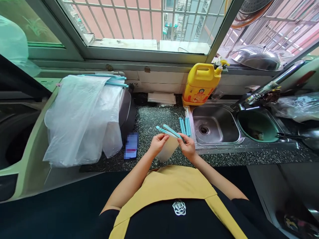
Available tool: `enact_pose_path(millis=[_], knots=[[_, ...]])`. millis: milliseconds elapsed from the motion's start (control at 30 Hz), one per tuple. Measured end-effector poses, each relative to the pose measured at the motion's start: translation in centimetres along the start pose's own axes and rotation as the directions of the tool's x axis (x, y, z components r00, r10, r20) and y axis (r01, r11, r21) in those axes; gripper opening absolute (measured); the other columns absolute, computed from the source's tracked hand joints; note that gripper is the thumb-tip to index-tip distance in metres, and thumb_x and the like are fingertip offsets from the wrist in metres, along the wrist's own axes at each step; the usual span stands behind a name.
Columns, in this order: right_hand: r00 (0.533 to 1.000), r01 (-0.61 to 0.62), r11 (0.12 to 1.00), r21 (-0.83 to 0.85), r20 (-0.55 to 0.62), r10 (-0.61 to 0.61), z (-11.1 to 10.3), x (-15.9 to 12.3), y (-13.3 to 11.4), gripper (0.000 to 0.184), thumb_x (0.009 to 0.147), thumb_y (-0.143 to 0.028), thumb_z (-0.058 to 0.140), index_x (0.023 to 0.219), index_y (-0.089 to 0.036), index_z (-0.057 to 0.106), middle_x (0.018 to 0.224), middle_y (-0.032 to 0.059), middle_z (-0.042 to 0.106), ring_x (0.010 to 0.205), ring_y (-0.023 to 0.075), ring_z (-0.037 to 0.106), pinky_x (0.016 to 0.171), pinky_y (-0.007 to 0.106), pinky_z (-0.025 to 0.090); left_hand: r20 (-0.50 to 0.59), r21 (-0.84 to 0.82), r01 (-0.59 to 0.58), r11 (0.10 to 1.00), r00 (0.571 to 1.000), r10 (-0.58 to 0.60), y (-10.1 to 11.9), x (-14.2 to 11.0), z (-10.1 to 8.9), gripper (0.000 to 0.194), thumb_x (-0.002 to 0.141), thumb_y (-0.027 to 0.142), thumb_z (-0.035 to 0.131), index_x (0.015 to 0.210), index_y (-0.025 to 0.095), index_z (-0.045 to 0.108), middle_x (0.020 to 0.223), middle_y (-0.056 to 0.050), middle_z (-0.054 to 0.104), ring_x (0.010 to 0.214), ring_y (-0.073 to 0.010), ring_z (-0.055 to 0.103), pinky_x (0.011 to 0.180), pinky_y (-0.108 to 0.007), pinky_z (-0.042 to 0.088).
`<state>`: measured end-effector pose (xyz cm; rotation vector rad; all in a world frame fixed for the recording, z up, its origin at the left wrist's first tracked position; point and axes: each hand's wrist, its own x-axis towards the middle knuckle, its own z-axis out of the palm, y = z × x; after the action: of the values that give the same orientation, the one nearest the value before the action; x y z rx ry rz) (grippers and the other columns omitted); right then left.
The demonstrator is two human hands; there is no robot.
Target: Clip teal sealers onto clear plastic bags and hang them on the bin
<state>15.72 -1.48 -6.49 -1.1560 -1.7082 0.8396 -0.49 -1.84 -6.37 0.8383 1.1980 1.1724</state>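
Holding a slim teal sealing clip (169, 131) over the speckled dark stone counter (154, 122), at centre frame. Clip is long, rigid plastic, two thin bars that part at the far left tip. Under it hangs a small translucent bag (167, 148), pale, soft, slightly cloudy.

Left hand (158, 144): fingers curled, thumb and forefinger pinched on the clip and the top edge of the bag. Right hand (187, 147): fingers bent inward, tips closed on the clip's right end. Both hands near each other, just left of the sink.

Spare clips (185, 126): same teal plastic, lying side by side on the counter at the sink's left rim, just beyond the right hand. About three or four; exact count unclear.

Sink (216, 125): brushed steel, rectangular, one round drain. One green round basin (259, 125) sits to its right, under a chrome tap (269, 87).

One yellow plastic jug (201, 83), squared, with handle and label, stands behind the sink at upper centre-right.

Left of frame: a heap of thin, crinkled clear plastic bags (82, 116) draped over a dark rounded appliance (127, 111), with more teal clips along the top edge. One phone (131, 146) lies flat on the counter below the heap, screen blurred.

One folded pale packet (161, 98) against the tiled back wall.
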Motion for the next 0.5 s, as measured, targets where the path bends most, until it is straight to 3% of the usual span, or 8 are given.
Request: enact_pose_path(millis=[133, 333, 433, 500], knots=[[0.993, -0.118, 0.987, 0.107, 0.000, 0.119, -0.1, -0.6, 0.3, 0.027, 0.087, -0.042, 0.042, 0.098, -0.020, 0.053, 0.082, 0.0027, 0.066, 0.057, 0.0111, 0.056, 0.050, 0.023, 0.047, 0.008, 0.025, -0.017, 1.000, 1.000, 0.017, 0.4, -0.2, 0.4, 0.033, 0.058, 0.047, 0.069, 0.062, 0.015, 0.063, 0.060, 0.000, 0.058, 0.057, -0.0108, 0.047, 0.056, -0.023, 0.037], [0.968, -0.241, 0.939, 0.247, -0.011, 0.251, -0.5, -0.4, 0.5, 0.031, 0.085, -0.051, 0.042, 0.089, -0.021, 0.044, 0.093, 0.0062, 0.066, 0.059, 0.0107, 0.057, 0.048, 0.023, 0.049, 0.083, 0.074, -0.083, 0.994, 0.994, 0.077, 0.6, -0.4, 0.4, 0.031, 0.063, 0.045, 0.066, 0.059, 0.014, 0.061, 0.064, -0.001, 0.058, 0.060, -0.0111, 0.047, 0.058, -0.023, 0.037], [0.930, -0.325, 0.877, 0.355, -0.051, 0.365, -1.0, 0.0, 1.4, 0.034, 0.082, -0.055, 0.044, 0.085, -0.022, 0.038, 0.082, 0.0029, 0.064, 0.050, 0.0092, 0.053, 0.043, 0.022, 0.045, 0.113, 0.084, -0.071, 0.994, 0.992, 0.061, 0.4, -0.3, 0.0, 0.029, 0.063, 0.043, 0.066, 0.064, 0.014, 0.064, 0.071, -0.003, 0.062, 0.066, -0.0136, 0.051, 0.062, -0.024, 0.039], [0.905, -0.367, 0.843, 0.393, -0.060, 0.422, -1.4, 0.1, 2.2, 0.033, 0.081, -0.053, 0.046, 0.087, -0.022, 0.037, 0.071, -0.0014, 0.061, 0.044, 0.0077, 0.048, 0.041, 0.020, 0.040, 0.158, 0.054, -0.033, 0.998, 0.987, 0.024, 0.2, -0.1, -0.1, 0.030, 0.062, 0.041, 0.065, 0.073, 0.014, 0.068, 0.086, -0.007, 0.066, 0.075, -0.0171, 0.055, 0.066, -0.026, 0.040]])
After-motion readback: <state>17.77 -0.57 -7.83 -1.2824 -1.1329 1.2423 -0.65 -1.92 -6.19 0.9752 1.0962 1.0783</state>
